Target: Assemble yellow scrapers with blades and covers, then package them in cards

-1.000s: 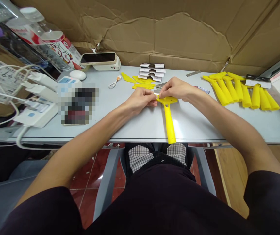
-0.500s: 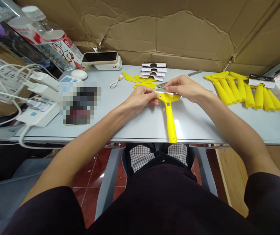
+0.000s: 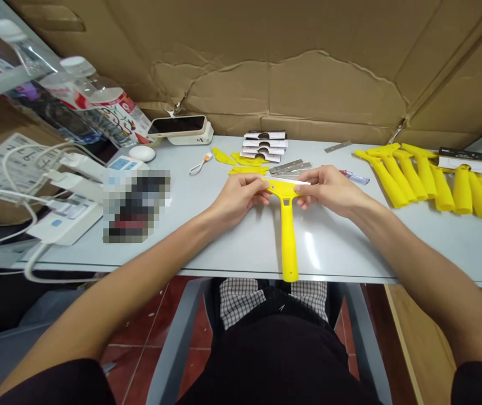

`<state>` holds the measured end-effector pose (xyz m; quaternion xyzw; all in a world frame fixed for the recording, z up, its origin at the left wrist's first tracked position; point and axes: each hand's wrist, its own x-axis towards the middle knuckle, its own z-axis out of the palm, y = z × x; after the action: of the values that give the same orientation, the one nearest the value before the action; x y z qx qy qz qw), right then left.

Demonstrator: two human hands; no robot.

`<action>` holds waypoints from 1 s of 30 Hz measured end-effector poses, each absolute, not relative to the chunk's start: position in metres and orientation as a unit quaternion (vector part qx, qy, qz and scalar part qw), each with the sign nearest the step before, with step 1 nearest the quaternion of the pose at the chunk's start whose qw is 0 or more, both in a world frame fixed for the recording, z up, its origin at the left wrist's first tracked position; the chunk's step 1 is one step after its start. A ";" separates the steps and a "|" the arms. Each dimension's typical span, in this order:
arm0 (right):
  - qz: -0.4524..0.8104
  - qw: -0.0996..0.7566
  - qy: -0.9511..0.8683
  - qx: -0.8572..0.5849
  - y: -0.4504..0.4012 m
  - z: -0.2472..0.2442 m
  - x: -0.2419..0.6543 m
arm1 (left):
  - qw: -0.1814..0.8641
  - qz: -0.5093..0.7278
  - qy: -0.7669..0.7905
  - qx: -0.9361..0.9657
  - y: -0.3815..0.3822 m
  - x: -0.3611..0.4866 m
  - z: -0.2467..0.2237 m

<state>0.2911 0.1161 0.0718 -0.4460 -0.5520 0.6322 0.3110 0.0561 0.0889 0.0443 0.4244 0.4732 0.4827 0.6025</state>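
Observation:
A yellow scraper points its handle toward me, with a metal blade along its wide head. My left hand pinches the left end of that head. At the right end, my right hand grips it between thumb and fingers. Just beyond the hands lie loose metal blades and flat yellow plastic pieces. Behind these is a stack of white and black blade sleeves. A screwdriver with a clear handle lies past my right hand, partly hidden by it.
Several yellow scraper handles are lined up at the right, near a black and white box. A single blade lies at the back. Left are a power strip, a phone, a short cable and bottles. Cardboard stands behind.
My right hand has moved from the blades beyond the scraper to the right end of its head. My left hand still holds the left end. The view has tilted upward slightly.

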 end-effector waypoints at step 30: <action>0.645 0.382 -0.455 -0.480 0.104 0.053 0.271 | 0.169 0.296 0.528 0.778 0.064 0.063 0.040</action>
<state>0.2711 0.1043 0.0534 -0.4802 -0.4549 0.6453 0.3821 0.0631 0.0641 0.0400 0.7781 0.5280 0.2955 0.1686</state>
